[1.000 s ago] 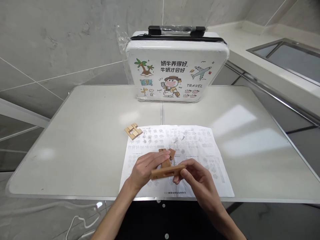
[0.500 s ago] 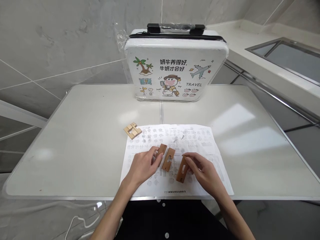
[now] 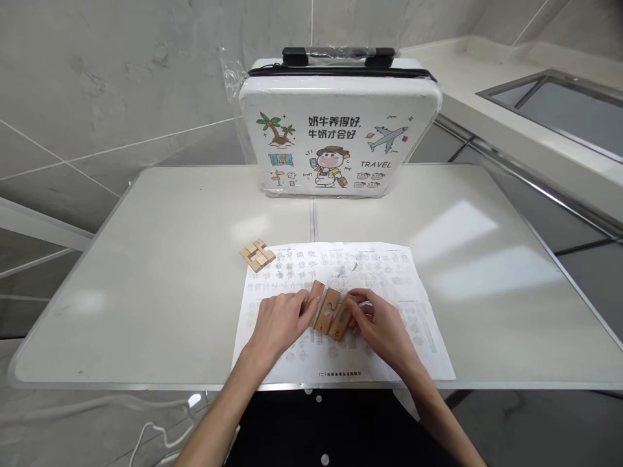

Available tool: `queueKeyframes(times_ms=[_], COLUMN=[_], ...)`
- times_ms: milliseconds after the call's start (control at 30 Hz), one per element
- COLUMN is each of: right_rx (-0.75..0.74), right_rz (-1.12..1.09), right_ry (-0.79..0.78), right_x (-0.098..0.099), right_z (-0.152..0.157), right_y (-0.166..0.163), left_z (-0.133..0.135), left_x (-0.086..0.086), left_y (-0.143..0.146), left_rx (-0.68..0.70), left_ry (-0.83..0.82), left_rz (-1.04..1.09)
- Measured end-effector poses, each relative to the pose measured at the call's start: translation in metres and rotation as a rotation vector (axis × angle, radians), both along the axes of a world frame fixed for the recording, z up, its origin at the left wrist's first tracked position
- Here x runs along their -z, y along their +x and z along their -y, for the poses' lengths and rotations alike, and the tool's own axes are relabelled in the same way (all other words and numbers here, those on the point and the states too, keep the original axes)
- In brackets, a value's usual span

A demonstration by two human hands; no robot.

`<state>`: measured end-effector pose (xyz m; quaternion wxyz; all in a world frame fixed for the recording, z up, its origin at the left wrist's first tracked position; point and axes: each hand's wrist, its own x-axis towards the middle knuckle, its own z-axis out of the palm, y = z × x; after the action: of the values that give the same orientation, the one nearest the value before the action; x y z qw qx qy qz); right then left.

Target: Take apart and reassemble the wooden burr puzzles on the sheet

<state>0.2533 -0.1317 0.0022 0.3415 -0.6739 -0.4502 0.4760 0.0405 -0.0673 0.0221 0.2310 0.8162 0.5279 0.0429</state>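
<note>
Three flat brown wooden puzzle pieces stand side by side over the printed sheet (image 3: 287, 363). My left hand (image 3: 282, 322) pinches the leftmost wooden piece (image 3: 317, 288) between thumb and fingers, which hide part of it. In the middle lies a notched wooden piece marked 1 (image 3: 327, 312), with a cut-out on its right side. My right hand (image 3: 382, 324) grips the slotted wooden piece marked 2 (image 3: 339, 329) by its upper right side. That slotted piece is tilted and sits right against the notched one; whether they touch I cannot tell.
A lighter assembled wooden puzzle (image 3: 257, 255) lies at the sheet's far left corner. Behind it, a white suitcase (image 3: 341, 143) wrapped in clear plastic stands at the back of the white table (image 3: 146, 279). A counter (image 3: 506, 97) is at the right.
My right hand has moved left with the slotted piece, bringing it up beside the notched piece. My left hand stays in nearly the same place on its piece.
</note>
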Motion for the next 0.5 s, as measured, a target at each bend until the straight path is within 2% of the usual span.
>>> queueKeyframes(times_ms=[167,333,500], right_rx=[-0.013,-0.006,0.000], right_rz=[0.091,0.177,0.196], right_ry=[0.059,0.110,0.145], right_x=[0.007,0.012,0.011], right_z=[0.001,0.004,0.005], right_y=[-0.005,-0.010,-0.012], left_z=[-0.006,-0.010,0.000], left_x=[0.003,0.007,0.012], left_y=[0.001,0.001,0.006], left_rx=[0.087,0.089,0.055], left_ry=[0.067,0.075,0.176], left_rz=[-0.025,-0.046,0.123])
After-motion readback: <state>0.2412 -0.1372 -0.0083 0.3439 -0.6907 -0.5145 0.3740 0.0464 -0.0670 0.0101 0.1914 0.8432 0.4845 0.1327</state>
